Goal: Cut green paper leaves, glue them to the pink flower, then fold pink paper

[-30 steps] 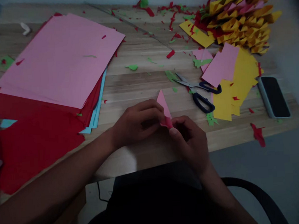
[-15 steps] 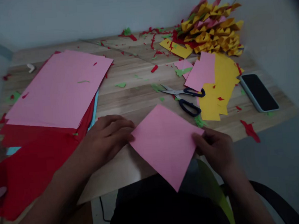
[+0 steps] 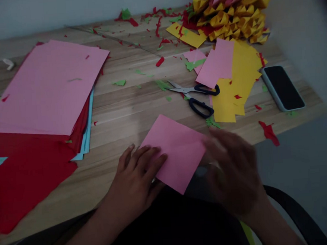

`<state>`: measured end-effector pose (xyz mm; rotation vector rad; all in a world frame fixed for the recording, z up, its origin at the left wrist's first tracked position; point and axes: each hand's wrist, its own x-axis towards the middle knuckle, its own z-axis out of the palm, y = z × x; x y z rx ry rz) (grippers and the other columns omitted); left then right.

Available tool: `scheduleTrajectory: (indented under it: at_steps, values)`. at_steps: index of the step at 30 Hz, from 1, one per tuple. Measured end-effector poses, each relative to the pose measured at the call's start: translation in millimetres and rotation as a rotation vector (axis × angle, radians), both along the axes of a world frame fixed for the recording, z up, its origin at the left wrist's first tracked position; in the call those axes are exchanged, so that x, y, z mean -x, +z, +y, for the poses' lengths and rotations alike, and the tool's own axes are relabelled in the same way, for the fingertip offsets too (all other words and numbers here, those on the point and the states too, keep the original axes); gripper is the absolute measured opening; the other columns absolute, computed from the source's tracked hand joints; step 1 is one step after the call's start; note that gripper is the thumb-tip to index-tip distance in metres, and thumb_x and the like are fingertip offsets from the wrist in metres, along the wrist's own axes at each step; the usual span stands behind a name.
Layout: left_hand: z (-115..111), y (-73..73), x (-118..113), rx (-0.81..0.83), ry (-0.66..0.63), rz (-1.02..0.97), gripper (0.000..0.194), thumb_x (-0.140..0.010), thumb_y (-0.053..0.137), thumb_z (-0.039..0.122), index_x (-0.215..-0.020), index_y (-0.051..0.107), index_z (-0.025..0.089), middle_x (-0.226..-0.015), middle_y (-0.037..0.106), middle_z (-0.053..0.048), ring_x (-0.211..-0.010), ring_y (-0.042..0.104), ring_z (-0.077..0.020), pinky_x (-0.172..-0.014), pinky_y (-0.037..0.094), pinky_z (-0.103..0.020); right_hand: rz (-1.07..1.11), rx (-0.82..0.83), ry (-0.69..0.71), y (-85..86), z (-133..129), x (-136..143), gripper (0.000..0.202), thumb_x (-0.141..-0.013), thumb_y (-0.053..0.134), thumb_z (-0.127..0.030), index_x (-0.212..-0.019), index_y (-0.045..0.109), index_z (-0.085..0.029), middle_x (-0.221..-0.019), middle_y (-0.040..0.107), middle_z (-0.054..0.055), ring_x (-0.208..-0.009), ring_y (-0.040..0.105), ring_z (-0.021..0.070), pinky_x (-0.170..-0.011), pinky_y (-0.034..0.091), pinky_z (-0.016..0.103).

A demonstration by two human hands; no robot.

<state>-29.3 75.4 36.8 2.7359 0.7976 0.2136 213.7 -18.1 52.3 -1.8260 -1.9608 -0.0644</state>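
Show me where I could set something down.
Mostly bare table lies between the large pink sheets and the scissors, beyond the pink square. Another patch separates the red paper from the left hand. Crowded at right: scissors, yellow paper, phone, folded yellow pieces.

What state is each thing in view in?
Pink square: unfolded, faintly creased
Left hand: fingers resting on the square
Right hand: blurred, by the square's right corner
Scissors: lying, blades apart
Phone: screen up, dark
Large pink sheets: stacked flat
Yellow papers: overlapping
Folded yellow pieces: bunched together
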Motion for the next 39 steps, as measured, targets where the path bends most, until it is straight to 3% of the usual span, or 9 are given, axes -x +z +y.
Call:
scheduleTrajectory:
  at_steps: [2, 4, 9, 14, 17, 19, 22, 27, 39]
  values:
    - [1, 0.7, -2, 0.009, 0.016, -0.041, 0.040, -0.094, 0.058, 0.028, -0.133, 0.060, 0.022, -0.138, 0.063, -0.010, -0.125, 0.055, -0.0318, -0.107, 0.038, -0.055, 0.011, 0.140, 0.242, -1.5, 2, 1, 0.064, -0.083, 0.045, -0.002, -0.145, 0.047, -0.016, -0.148, 0.056, 0.012, -0.142, 0.045, 0.0260, -0.115, 0.038, 0.046]
    - [6, 1.0, -4, 0.028, 0.012, -0.109, 0.031, -0.094, 0.057, 0.024, -0.124, 0.064, 0.021, -0.131, 0.067, -0.010, -0.117, 0.058, -0.0297, -0.099, 0.044, -0.050, 0.025, 0.212, 0.321, -8.2, 7, -1, 0.057, -0.087, 0.045, -0.005, -0.143, 0.051, -0.015, -0.144, 0.060, 0.009, -0.138, 0.050, 0.0255, -0.112, 0.038, 0.045]
    - [19, -4.1, -4, 0.118, 0.068, -0.300, 0.016, -0.095, 0.056, 0.016, -0.108, 0.063, 0.022, -0.101, 0.073, -0.003, -0.100, 0.065, -0.0214, -0.086, 0.051, -0.038, 0.138, 0.098, 0.235, -20.1, 25, -13, 0.020, -0.094, 0.058, -0.020, -0.110, 0.070, -0.024, -0.116, 0.076, 0.002, -0.114, 0.065, 0.0254, -0.102, 0.038, 0.046]
    - [22, -10.4, -7, 0.104, 0.344, -0.368, 0.038, -0.093, 0.064, 0.026, -0.129, 0.054, 0.024, -0.099, 0.069, -0.004, -0.084, 0.065, -0.0188, -0.072, 0.054, -0.033, 0.303, 0.097, 0.103, -21.7, 45, -5, 0.018, -0.096, 0.058, -0.024, -0.079, 0.064, -0.019, -0.080, 0.070, 0.004, -0.081, 0.063, 0.0188, -0.073, 0.048, 0.032]
    - [14, -5.3, -13, -0.074, 0.406, -0.290, 0.040, -0.091, 0.066, 0.022, -0.128, 0.057, 0.029, -0.122, 0.065, -0.007, -0.107, 0.062, -0.0250, -0.091, 0.052, -0.044, 0.249, 0.120, -0.083, -24.0, 56, 4, 0.017, -0.095, 0.059, -0.028, -0.080, 0.063, -0.020, -0.074, 0.066, 0.003, -0.073, 0.061, 0.0186, -0.066, 0.047, 0.032]
    - [2, -0.3, -20, -0.160, 0.370, -0.206, 0.038, -0.091, 0.064, 0.018, -0.126, 0.061, 0.032, -0.141, 0.056, -0.006, -0.130, 0.051, -0.0295, -0.110, 0.039, -0.053, 0.238, 0.128, -0.148, -25.7, 62, 8, 0.011, -0.092, 0.061, -0.029, -0.095, 0.065, -0.019, -0.082, 0.070, 0.003, -0.075, 0.064, 0.0187, -0.066, 0.049, 0.032]
    - [-18, 1.8, -36, -0.028, 0.207, -0.115, 0.040, -0.094, 0.057, 0.022, -0.134, 0.059, 0.022, -0.154, 0.048, -0.007, -0.145, 0.039, -0.0274, -0.124, 0.022, -0.047, 0.205, 0.135, -0.173, -27.9, 67, 10, 0.022, -0.090, 0.061, -0.027, -0.110, 0.064, -0.019, -0.087, 0.072, 0.003, -0.074, 0.066, 0.0185, -0.065, 0.050, 0.032]
    - [-34, -8.8, -50, 0.064, 0.170, -0.001, 0.061, -0.094, 0.058, 0.044, -0.147, 0.049, 0.015, -0.160, 0.041, -0.011, -0.151, 0.031, -0.0283, -0.128, 0.007, -0.046, 0.187, 0.148, -0.132, -29.9, 69, 9, 0.018, -0.088, 0.059, -0.017, -0.105, 0.066, -0.020, -0.087, 0.073, 0.003, -0.076, 0.066, 0.0189, -0.069, 0.052, 0.032]
    - [-32, -11.8, -50, 0.062, 0.168, 0.036, 0.065, -0.094, 0.057, 0.051, -0.152, 0.044, 0.025, -0.165, 0.031, -0.006, -0.153, 0.025, -0.0284, -0.128, 0.001, -0.050, 0.168, 0.126, -0.030, -31.2, 66, 6, 0.027, -0.086, 0.053, -0.006, -0.099, 0.072, -0.020, -0.090, 0.076, 0.001, -0.078, 0.063, 0.0186, -0.076, 0.051, 0.032]
